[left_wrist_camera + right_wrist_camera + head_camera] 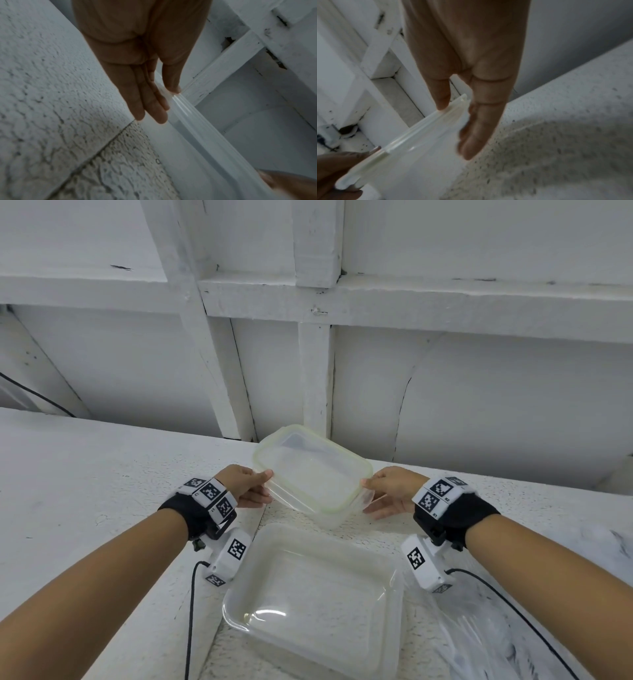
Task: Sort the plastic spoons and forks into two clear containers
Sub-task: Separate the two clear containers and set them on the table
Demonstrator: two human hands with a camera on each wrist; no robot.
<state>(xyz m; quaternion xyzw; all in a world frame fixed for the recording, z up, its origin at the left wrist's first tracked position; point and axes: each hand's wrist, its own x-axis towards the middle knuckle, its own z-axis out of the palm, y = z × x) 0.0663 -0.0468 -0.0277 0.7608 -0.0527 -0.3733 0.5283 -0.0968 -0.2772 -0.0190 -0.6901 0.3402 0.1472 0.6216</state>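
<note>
Lidded container [313, 474] between left hand [248, 486] and right hand [390, 491]

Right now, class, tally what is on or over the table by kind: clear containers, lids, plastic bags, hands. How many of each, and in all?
Clear containers: 2 (held container, open container)
Lids: 1 (green-rimmed lid, on the held container)
Plastic bags: 1 (plastic bag)
Hands: 2 (left hand, right hand)
Total: 6
</note>
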